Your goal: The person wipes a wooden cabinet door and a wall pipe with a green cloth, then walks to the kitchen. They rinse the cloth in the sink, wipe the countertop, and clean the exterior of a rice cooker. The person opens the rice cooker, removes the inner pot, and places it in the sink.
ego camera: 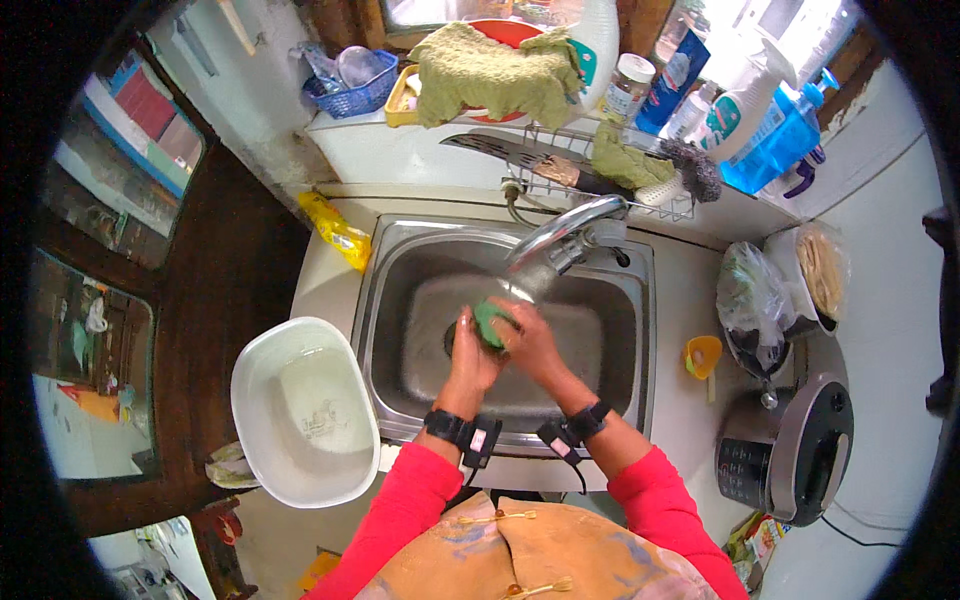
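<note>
Both my hands are over a stainless steel sink (600, 360), under the chrome faucet (559, 229). A green object (489, 324), perhaps a scouring pad or a small vegetable, is between them; blur hides its exact kind. My left hand (474, 352) cups it from the left and below. The fingers of my right hand (525, 334) close over it from the right. Water seems to fall from the spout just above my fingers. The sink's drain is partly hidden behind my left hand.
A white plastic basin (247, 420) holding water stands left of the sink, near a yellow packet (337, 231). Behind the faucet, a wire rack (679, 206) holds utensils and cloths. On the right are a yellow cup-like item (703, 355), a plastic bag (750, 292) and an electric cooker (810, 450).
</note>
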The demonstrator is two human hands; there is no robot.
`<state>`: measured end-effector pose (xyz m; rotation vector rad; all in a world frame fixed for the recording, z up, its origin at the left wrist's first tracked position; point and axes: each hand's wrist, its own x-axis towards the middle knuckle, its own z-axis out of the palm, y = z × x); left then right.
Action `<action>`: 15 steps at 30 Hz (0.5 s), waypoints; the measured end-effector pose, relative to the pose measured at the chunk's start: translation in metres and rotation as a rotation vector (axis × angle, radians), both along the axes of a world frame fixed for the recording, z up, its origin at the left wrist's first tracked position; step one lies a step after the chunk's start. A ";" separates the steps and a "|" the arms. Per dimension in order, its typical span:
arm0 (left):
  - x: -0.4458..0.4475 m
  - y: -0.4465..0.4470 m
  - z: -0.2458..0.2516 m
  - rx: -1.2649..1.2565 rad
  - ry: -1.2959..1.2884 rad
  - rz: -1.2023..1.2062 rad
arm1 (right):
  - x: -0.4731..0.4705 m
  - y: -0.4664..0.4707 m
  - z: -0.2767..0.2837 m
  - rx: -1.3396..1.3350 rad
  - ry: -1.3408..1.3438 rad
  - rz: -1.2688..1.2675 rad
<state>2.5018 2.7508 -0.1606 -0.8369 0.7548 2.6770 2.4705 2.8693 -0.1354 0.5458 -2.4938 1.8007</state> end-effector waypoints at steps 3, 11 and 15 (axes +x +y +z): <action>-0.022 -0.018 -0.015 0.225 0.086 -0.092 | 0.032 -0.002 0.006 0.135 0.092 0.124; -0.012 0.024 -0.006 0.040 0.344 0.140 | -0.038 -0.013 0.002 0.147 0.022 -0.237; -0.014 0.017 0.008 0.052 0.175 0.185 | -0.020 -0.016 0.009 0.148 -0.070 -0.194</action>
